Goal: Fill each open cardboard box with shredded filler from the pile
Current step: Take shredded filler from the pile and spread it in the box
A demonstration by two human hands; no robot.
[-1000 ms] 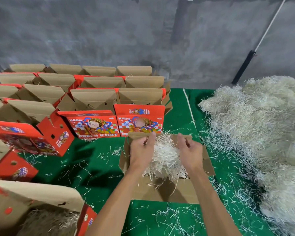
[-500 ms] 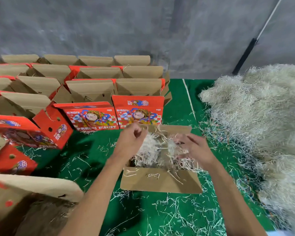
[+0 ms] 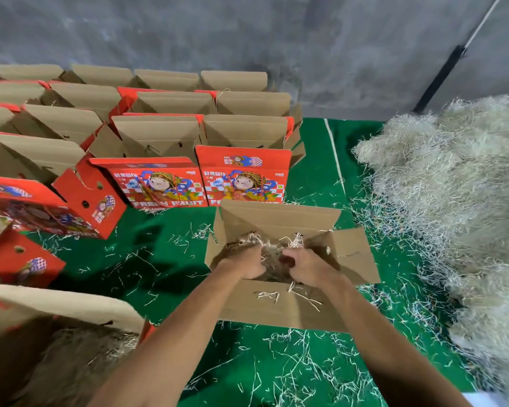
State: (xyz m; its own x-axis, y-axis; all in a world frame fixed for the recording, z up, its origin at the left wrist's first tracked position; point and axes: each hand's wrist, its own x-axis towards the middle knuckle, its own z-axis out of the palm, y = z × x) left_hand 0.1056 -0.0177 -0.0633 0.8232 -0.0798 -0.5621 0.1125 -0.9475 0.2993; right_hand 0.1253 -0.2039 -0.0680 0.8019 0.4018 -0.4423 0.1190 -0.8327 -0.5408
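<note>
Both hands reach down into the open cardboard box [image 3: 279, 304] on the green cloth [image 3: 159, 268], the left hand [image 3: 244, 264] and right hand [image 3: 307, 268] curled into the shredded filler [image 3: 272, 254] between them, with the big pile [image 3: 453, 207] well off to the right.

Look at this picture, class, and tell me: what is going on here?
A person is packing shredded filler into an open cardboard box on a green table. The left hand and the right hand are both down inside the box, fingers curled into the filler. The big pile lies to the right. Rows of red printed boxes stand open behind, and loose strands litter the cloth.
</note>
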